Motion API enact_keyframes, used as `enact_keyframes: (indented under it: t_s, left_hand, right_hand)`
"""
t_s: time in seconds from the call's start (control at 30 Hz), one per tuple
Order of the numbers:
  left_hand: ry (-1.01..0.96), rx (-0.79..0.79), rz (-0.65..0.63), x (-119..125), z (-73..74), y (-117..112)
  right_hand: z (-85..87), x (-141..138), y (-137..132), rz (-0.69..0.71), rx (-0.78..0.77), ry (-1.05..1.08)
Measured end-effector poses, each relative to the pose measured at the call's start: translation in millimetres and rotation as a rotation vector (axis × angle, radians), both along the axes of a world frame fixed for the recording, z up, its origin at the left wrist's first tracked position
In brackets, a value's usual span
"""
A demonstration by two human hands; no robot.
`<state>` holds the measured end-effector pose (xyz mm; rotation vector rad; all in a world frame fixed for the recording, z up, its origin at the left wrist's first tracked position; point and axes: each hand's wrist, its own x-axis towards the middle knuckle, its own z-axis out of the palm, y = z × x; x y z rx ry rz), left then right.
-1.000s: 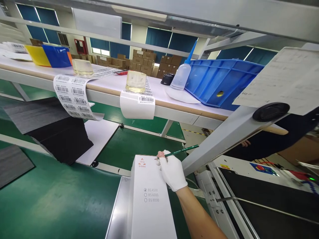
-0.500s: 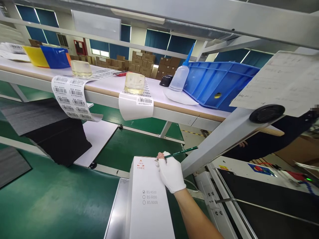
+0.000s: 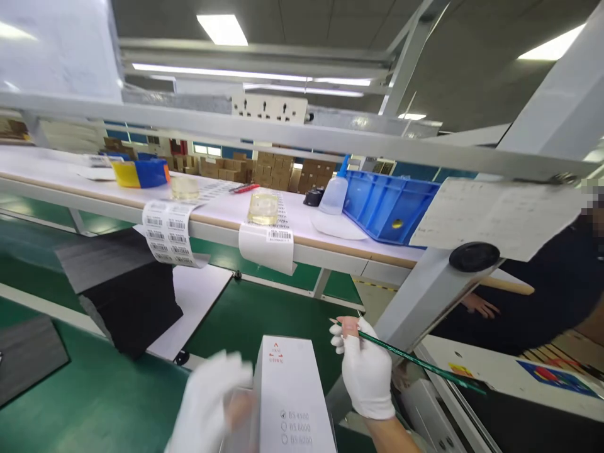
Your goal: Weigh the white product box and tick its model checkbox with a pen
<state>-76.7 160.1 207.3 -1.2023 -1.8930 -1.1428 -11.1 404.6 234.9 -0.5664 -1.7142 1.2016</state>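
Note:
A tall white box (image 3: 290, 396) with a red logo and a ticked option list lies lengthwise on the green conveyor belt (image 3: 94, 402) near the bottom centre. My right hand (image 3: 365, 371), in a white glove, holds a green pencil (image 3: 425, 365) just right of the box, lifted off its top, the pencil pointing right. My left hand (image 3: 212, 409), gloved and blurred, sits against the box's left side; whether it grips the box I cannot tell.
A white shelf (image 3: 221, 217) crosses above the belt with hanging barcode label sheets (image 3: 170, 236), two clear tape rolls, a squeeze bottle (image 3: 334, 192) and a blue bin (image 3: 391, 207). Black and white sheets (image 3: 136, 302) lie on the belt at left. Another person's hand (image 3: 479, 306) shows at right.
The view tilted upward. My right hand lifted the pencil off the box top and moved right. My left hand came into view beside the box.

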Motion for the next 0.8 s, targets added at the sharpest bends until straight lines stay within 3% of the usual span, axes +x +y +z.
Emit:
enact_keyframes:
  t_s: [0.07,0.13,0.2,0.23,0.3,0.43,0.57,0.7,0.8]
  left_hand:
    - [0.059,0.082,0.107,-61,52.3,25]
    - [0.152,0.196,0.208,-111,102.0,51]
    - [0.132,0.197,0.256,-143,135.2,74]
    - [0.117,0.177,0.281,-153,143.9,83]
    - [0.107,0.132,0.304,-164,147.8,93]
    - [0.179,0.137,0.216,-170,134.0,92]
    - [0.208,0.151,0.216,-170,126.7,89]
    - [0.175,0.076,0.238,-170,130.1,87]
    - [0.177,-0.069,0.173,-173,140.5,75]
  right_hand:
    - [23.9,-11,3,0.034,0.187,0.057]
    - [50.8,-25,3,0.051,0.474,0.100]
    - [76.5,-38,2,-0.011,0.836,0.152]
    - [87.9,-44,2,-0.063,0.997,0.172]
    - [106.6,-56,1,-0.155,1.194,0.178]
    - [126.9,-79,3,-0.154,1.266,0.021]
    - [131.8,-99,8,-0.184,1.337,-0.102]
    - [134.1,-95,-1,-0.197,1.443,0.041]
    - [122.9,-71,-18,-0.024,1.449,0.171]
